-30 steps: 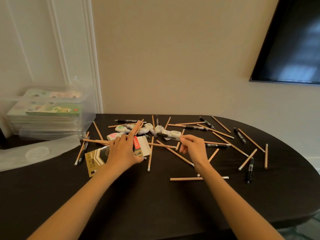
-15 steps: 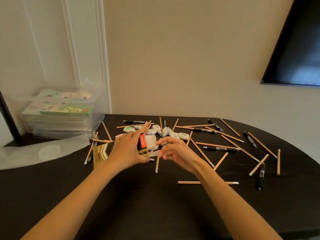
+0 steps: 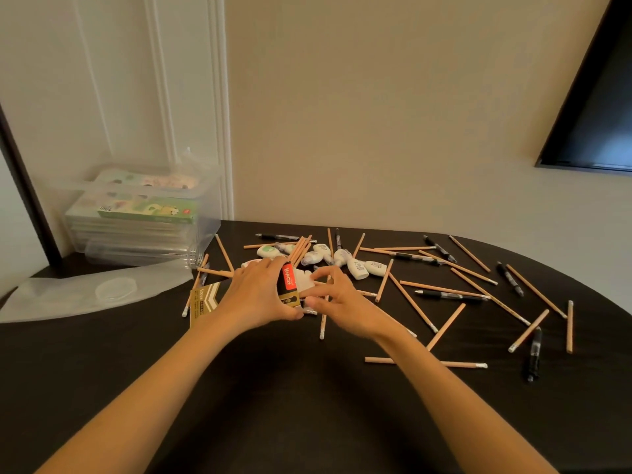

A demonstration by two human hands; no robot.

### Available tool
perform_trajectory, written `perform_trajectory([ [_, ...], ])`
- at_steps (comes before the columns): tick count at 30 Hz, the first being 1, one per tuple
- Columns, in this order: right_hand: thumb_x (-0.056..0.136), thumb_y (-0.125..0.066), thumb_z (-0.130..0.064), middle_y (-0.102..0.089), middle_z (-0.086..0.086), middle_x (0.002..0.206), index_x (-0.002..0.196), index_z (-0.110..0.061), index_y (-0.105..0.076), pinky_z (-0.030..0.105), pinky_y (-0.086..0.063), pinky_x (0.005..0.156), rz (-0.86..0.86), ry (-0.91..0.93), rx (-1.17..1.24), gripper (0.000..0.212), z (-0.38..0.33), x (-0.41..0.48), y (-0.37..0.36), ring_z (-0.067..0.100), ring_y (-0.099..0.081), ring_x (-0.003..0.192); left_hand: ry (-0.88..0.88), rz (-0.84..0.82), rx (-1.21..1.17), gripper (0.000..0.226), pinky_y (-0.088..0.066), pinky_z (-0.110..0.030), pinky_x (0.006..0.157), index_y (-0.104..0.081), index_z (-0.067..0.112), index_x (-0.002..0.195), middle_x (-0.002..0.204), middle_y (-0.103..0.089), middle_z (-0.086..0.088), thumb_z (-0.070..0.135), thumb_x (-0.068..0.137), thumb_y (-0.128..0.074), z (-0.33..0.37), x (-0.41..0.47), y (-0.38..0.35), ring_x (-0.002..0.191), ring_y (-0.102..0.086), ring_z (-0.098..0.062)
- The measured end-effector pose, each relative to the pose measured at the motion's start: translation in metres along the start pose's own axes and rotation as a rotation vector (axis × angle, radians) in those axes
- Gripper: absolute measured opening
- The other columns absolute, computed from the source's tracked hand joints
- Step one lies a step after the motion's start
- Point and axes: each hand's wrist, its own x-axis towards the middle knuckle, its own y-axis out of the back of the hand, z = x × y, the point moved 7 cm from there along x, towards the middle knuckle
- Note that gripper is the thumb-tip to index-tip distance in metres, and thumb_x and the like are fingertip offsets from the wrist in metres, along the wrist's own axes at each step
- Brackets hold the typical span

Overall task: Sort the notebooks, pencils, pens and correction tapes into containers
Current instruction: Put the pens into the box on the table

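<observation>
Black table [image 3: 307, 422] carries everything. Clear plastic container [image 3: 205, 230] at left rear, notebooks [image 3: 147, 210] stacked inside; clear lid [image 3: 85, 292] flat in front of it. We see left hand [image 3: 260, 295] gripping gold-and-black pencil box [image 3: 205, 297] near centre. Right hand [image 3: 345, 302] curled at box's white open flap; whether it pinches anything we cannot tell. Wooden pencils [image 3: 412, 302] and black pens [image 3: 451, 295] scattered to right. White correction tapes [image 3: 355, 266] clustered just behind hands.

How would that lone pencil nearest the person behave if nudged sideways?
The pencil looks thin, straight and rigid, so probably light and stiff. Lying flat on the smooth dark table, it would likely roll or slide easily.
</observation>
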Motion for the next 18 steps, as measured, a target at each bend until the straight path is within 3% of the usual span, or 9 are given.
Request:
perform_trajectory([
  [4,0.09,-0.059,-0.017,-0.039,-0.011,0.122,0.107,-0.02,-0.069,0.027,-0.039,0.097,0.0,-0.014,0.097,0.02,-0.001,0.003,0.001,0.008,-0.04,0.117,0.032,-0.017,0.001,0.096,-0.033,-0.039,0.107,-0.026,0.021,0.143,0.141,-0.041,0.002,0.057,0.067,-0.073,-0.011,-0.004,0.001,0.13,-0.037,-0.019],
  [6,0.085,-0.065,-0.016,-0.04,-0.011,0.124,0.098,-0.021,-0.072,0.033,-0.039,0.101,0.058,-0.012,0.134,0.015,-0.002,0.006,0.002,0.008,-0.04,0.117,0.035,-0.02,0.005,0.097,-0.033,-0.039,0.107,-0.026,0.02,0.143,0.141,-0.041,0.001,0.057,0.067,-0.073,-0.013,-0.005,0.002,0.13,-0.037,-0.019],
  [10,0.08,-0.071,-0.013,-0.015,-0.012,0.153,0.078,-0.026,-0.071,0.042,-0.025,0.111,0.067,0.009,0.147,0.013,-0.014,0.016,-0.008,0.01,-0.018,0.136,0.024,-0.036,0.014,0.098,-0.03,-0.041,0.108,-0.025,0.02,0.144,0.142,-0.04,0.001,0.057,0.067,-0.073,-0.015,-0.008,0.005,0.131,-0.035,-0.02],
  [12,0.081,-0.069,-0.01,-0.004,-0.014,0.156,0.078,-0.023,-0.071,0.047,-0.018,0.115,0.023,-0.014,0.158,0.014,-0.017,0.023,-0.018,0.014,-0.004,0.143,0.023,-0.042,0.025,0.099,-0.03,-0.04,0.108,-0.024,0.02,0.144,0.142,-0.04,0.001,0.056,0.067,-0.073,-0.018,-0.011,0.006,0.131,-0.036,-0.02],
  [15,0.082,-0.066,-0.006,-0.002,-0.011,0.157,0.097,-0.009,-0.071,0.045,-0.015,0.115,-0.053,-0.069,0.202,0.016,-0.02,0.035,-0.034,0.017,0.0,0.145,0.03,-0.046,0.019,0.1,-0.03,-0.038,0.107,-0.023,0.021,0.145,0.141,-0.041,0.002,0.056,0.066,-0.074,-0.029,-0.017,0.008,0.128,-0.038,-0.019],
  [18,0.08,-0.064,-0.003,0.002,-0.011,0.157,0.082,-0.018,-0.072,0.045,-0.014,0.114,-0.161,-0.083,0.209,0.017,-0.031,0.044,-0.055,0.019,0.003,0.145,0.039,-0.053,0.01,0.098,-0.032,-0.037,0.105,-0.027,0.021,0.143,0.136,-0.045,0.002,0.055,0.065,-0.075,-0.04,-0.024,0.01,0.124,-0.043,-0.018],
])
